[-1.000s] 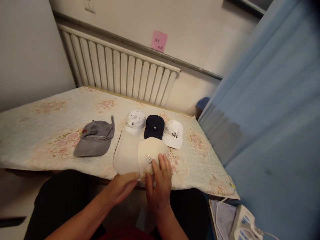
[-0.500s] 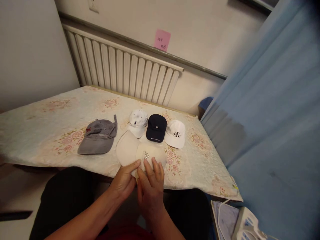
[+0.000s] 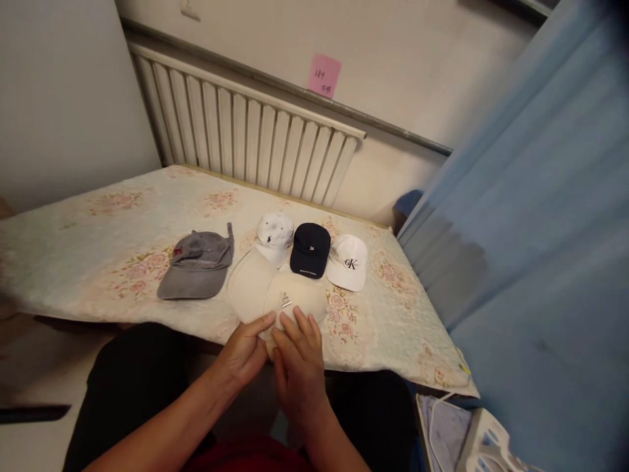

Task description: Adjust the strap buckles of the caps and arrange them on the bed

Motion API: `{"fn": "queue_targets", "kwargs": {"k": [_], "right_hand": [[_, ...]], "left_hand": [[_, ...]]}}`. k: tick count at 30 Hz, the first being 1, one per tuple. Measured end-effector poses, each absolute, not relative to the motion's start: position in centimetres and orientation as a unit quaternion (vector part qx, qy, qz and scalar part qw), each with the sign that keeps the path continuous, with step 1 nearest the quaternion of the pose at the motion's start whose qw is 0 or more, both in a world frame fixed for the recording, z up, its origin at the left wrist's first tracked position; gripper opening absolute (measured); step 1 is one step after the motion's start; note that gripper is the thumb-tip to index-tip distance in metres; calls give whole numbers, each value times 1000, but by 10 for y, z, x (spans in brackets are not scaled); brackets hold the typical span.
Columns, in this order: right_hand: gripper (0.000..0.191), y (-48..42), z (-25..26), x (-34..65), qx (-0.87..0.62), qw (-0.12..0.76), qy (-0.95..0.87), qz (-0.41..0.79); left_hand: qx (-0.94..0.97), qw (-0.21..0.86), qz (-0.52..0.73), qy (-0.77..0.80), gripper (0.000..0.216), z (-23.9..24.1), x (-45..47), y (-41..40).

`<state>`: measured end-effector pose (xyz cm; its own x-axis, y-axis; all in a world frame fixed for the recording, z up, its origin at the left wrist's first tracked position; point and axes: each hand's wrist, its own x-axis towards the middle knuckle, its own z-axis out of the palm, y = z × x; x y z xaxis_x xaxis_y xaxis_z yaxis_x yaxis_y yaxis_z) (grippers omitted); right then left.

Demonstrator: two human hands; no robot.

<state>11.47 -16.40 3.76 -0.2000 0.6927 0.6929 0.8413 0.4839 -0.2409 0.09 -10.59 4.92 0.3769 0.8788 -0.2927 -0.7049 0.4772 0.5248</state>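
One cream cap (image 3: 272,288) is at the near edge of the bed, smooth-faced, its broad curved brim to the left, its rounded crown to the right, a silvery striped badge on the front. The left hand (image 3: 246,351) pinches its near edge where brim meets crown, thumb on top, the other fingers mostly hidden below. The right hand (image 3: 299,360) lies over the crown's near side, just below the badge, fingers slightly parted; whether they grip cannot be told.

Just beyond it, side by side, are a white cap with a small dark emblem (image 3: 275,233), a dark cap (image 3: 310,250) with pale lettering along its brim, and a white cap marked CK (image 3: 348,262). Off to the left lies a soft, creased grey cap (image 3: 196,265), its strap sticking up.

Under them spreads a pale cover (image 3: 393,334) with a puckered texture and pink roses. Behind, a ribbed cream radiator (image 3: 250,131) runs along the wall, below a pink note (image 3: 324,75). On the right, a blue curtain (image 3: 540,229) hangs in soft folds.
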Motion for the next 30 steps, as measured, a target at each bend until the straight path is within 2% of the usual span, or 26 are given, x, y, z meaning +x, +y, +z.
{"fn": "queue_targets", "kwargs": {"k": [4,8,25,30], "right_hand": [[39,-165,39,121,-506,444,-733,-98],[40,-166,42,126,-532,440,-714,-117],[46,-172,56,117,-542,388,-728,-160],[46,-171,61,115,-538,389,-728,-174]], "left_hand": [[176,823,480,246,43,46,-3,-103],[184,843,462,203,50,43,-4,-104],[263,874,384,141,46,26,-15,-96],[263,869,394,144,47,27,-16,-97]]}}
